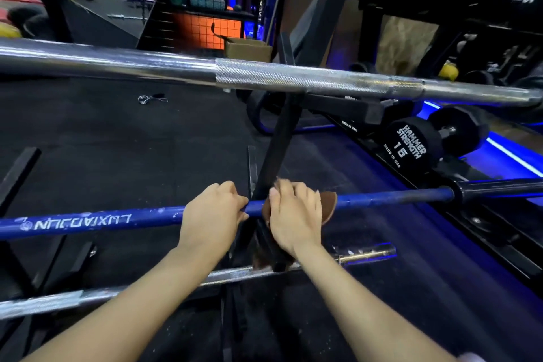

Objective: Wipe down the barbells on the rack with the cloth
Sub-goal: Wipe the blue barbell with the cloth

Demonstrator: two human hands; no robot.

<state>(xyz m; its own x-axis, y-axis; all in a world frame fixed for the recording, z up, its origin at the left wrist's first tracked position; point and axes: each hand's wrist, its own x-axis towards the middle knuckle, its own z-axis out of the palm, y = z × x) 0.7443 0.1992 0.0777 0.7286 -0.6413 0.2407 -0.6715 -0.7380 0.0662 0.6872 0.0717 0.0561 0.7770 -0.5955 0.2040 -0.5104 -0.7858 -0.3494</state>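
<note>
At the middle level of a barbell rack [276, 150], a blue bar [382, 197] is seen running nearly level from left to right across the view, with white lettering near its left end. The left hand [211, 214] is curled around this bar just left of the rack's dark upright, fingers closed over the top, holding it steady. The right hand [293, 216] is pressed down on a brown cloth [329, 206] that is wrapped over the bar just right of the upright — the cloth is pinched between palm and bar, with a flap showing past the fingers on the right side. The two hands are set close together, not touching. A thick silver bar [264, 76] is seen higher up, and a thinner silver bar [88, 295] lower down, both lying roughly parallel to the blue one. Dumbbells [411, 147] are stored to the right. Since the bar's long axis stretches away to the right of the cloth, towards the black sleeve [499, 185] at its end, a slide along that line is judged the likely next stroke — and the right hand is the nearer one for it.
</note>
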